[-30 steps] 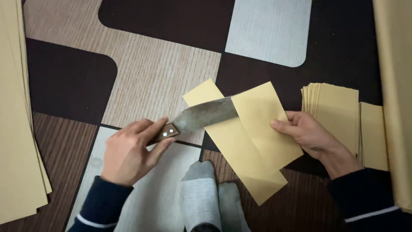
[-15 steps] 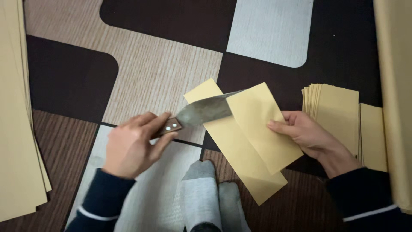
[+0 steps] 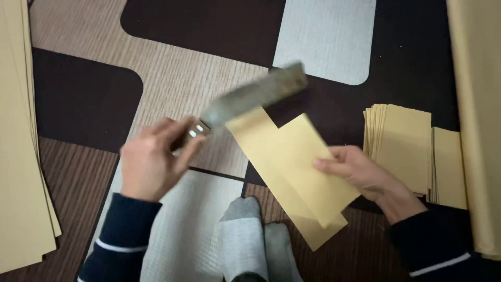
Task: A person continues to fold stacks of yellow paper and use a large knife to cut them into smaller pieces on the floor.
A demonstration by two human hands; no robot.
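1. Folded yellow paper sheet lies at lower centre of the frame, on the patterned floor mat. Its two layers are offset: the upper flap runs from centre toward lower right, and the lower layer shows along the left edge and at the bottom tip.
2. Right hand rests on the right edge of the sheet, fingers flat and pressing the paper down; it pins the sheet rather than closing around it.
3. Left hand is left of centre, closed in a fist around the dark handle of the knife.
4. Knife blade is broad and grey, angled from the hand up toward upper centre of the frame. It is motion-blurred, so blade contact with the paper cannot be confirmed; its near end appears just above the upper left corner of the sheet.
5. Both forearms wear dark blue sleeves with a thin pale stripe near the cuff.
6. Two feet in grey socks sit at bottom centre, just beside the lower tip of the sheet.
7. Stack of cut yellow pieces stands right of the right hand, with a second, smaller pile touching its right side.
8. Large yellow sheets fill the left edge of the frame; more yellow paper runs down the right edge.
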